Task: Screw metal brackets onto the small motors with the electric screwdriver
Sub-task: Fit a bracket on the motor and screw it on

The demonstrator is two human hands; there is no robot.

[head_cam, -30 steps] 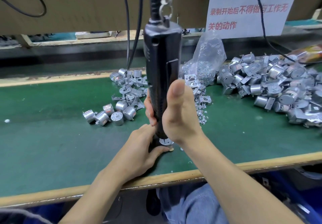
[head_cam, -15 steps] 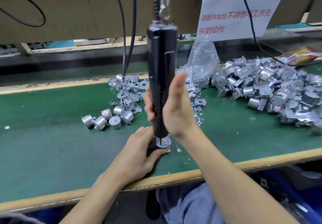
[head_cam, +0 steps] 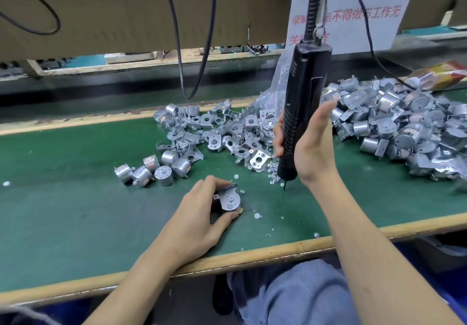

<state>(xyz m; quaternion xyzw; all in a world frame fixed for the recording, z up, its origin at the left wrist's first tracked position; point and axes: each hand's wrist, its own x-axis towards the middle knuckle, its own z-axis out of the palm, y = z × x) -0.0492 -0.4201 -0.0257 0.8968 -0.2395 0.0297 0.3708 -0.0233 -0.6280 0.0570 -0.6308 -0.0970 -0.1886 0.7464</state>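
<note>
Motor (head_cam: pixel 230 202) gripped — electric screwdriver (head_cam: pixel 304 92) at the screws (head_cam: pixel 274 173)
Left hand (head_cam: pixel 197 213) clamps the motor on the bench (head_cam: pixel 75 211), bracket (head_cam: pixel 226 187) upward for access; right hand (head_cam: pixel 313 148) wraps the electric screwdriver, bit over the screws — probably to collect one.

Tabletop (head_cam: pixel 75 211): green, wooden front edge
Left: loose motors (head_cam: pixel 154 170)
Middle: brackets (head_cam: pixel 227 132), screws (head_cam: pixel 273 173)
Right: bracketed motors pile (head_cam: pixel 404 127)

I work at a factory assembly station: a long green tabletop (head_cam: pixel 75 211) with a wooden edge, heaps of small motors (head_cam: pixel 394 122) and loose brackets (head_cam: pixel 222 135) piled on it, an electric screwdriver (head_cam: pixel 302 97) hanging from overhead on a cable, and a printed notice (head_cam: pixel 358 1) posted behind.
</note>
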